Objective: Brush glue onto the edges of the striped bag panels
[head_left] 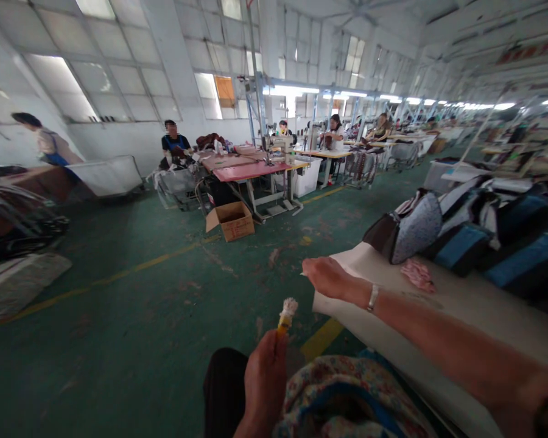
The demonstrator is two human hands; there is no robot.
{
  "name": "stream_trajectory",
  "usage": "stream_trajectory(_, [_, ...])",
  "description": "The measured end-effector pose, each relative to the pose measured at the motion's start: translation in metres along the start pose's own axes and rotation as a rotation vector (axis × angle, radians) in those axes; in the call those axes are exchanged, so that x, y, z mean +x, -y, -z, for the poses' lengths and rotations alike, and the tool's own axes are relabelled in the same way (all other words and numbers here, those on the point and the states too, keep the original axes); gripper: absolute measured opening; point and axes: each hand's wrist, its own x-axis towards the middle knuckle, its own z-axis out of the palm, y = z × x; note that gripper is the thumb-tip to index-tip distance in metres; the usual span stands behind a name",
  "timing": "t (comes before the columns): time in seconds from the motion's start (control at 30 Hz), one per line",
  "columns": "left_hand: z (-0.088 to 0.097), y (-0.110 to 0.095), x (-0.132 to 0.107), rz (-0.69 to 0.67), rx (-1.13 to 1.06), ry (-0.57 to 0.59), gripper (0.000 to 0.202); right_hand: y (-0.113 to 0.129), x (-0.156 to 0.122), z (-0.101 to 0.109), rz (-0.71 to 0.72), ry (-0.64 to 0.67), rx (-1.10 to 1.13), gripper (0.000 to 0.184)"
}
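Observation:
My left hand (265,371), low in the middle, is wrapped round the yellow handle of a brush (287,311). Its whitish, tufted head points up. My right hand (326,277) is closed over the near left corner of a pale-topped table (466,283). A small light tip shows at its fingers, but I cannot make out what it belongs to. A pink crumpled cloth (417,275) lies on the tabletop beyond my right forearm. Behind it stand several bag pieces (418,228) in blue, black and patterned fabric. A flowered cloth (342,377) covers my lap.
An open cardboard box (237,225) sits on the green floor (164,316) ahead. Past it is a sewing table with a red top (251,171). Several people work at machines along the windows. A white cart (107,175) and wrapped bundle (22,283) are at left.

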Motion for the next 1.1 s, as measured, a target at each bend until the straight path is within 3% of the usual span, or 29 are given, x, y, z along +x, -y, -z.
stream_trajectory(0.2, [-0.003, -0.002, 0.001, 0.010, -0.018, 0.007, 0.036, 0.022, -0.014, -0.005, 0.165, 0.072, 0.024, 0.008])
stream_trajectory(0.27, [-0.002, -0.003, 0.001, 0.010, -0.011, 0.011, 0.036, 0.024, -0.007, -0.008, 0.149, 0.070, 0.007, 0.012])
stream_trajectory(0.43, [0.002, -0.005, -0.002, 0.018, -0.032, 0.026, 0.039, 0.002, 0.006, 0.002, 0.012, 0.021, -0.038, 0.020])
stream_trajectory(0.63, [0.001, -0.006, -0.006, 0.058, -0.111, 0.065, 0.050, 0.022, -0.010, -0.002, 0.165, 0.106, -0.009, 0.009])
stream_trajectory(0.73, [0.002, -0.007, -0.006, 0.039, -0.079, 0.061, 0.051, 0.015, -0.002, -0.007, 0.113, 0.117, -0.030, 0.012])
stream_trajectory(0.87, [0.004, -0.005, -0.004, 0.074, -0.064, 0.040, 0.050, 0.000, 0.001, 0.001, 0.029, 0.073, -0.045, 0.020])
stream_trajectory(1.03, [0.000, -0.003, -0.003, 0.066, -0.095, 0.056, 0.047, 0.025, -0.012, 0.005, 0.170, 0.120, -0.012, 0.011])
stream_trajectory(1.1, [0.000, -0.004, -0.004, 0.062, -0.110, 0.056, 0.048, 0.027, -0.008, 0.003, 0.157, 0.121, -0.019, 0.013])
